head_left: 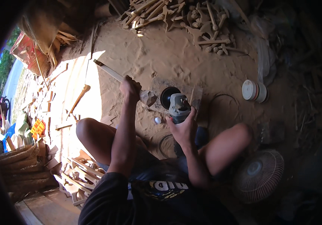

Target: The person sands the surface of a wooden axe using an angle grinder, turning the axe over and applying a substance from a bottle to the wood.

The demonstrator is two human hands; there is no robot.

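Head view: the person sits on a sawdust-covered floor (pixel 161 56) with knees spread. The left hand (pixel 130 88) has its fingers closed around a long pale wooden piece (pixel 110 71), gripping it near its carved, thicker end (pixel 148 98). The piece's long axis runs on a slant, from the far left down toward the middle of the floor between the knees, so its free end points away to the person's left and its worked end points right.

The right hand (pixel 183 129) is wrapped around the body of a grey angle grinder (pixel 178 107), fingers closed on it. The grinder's dark disc (pixel 168 97) faces left and sits just beside the carved end, the two nearly touching; whether they meet cannot be told.

So the worked end lies directly right of the left hand's fingers and just ahead of the right hand. A heap of shaped wooden parts (pixel 191 22) lies at the floor's far edge, a fan (pixel 259 174) by the right knee.
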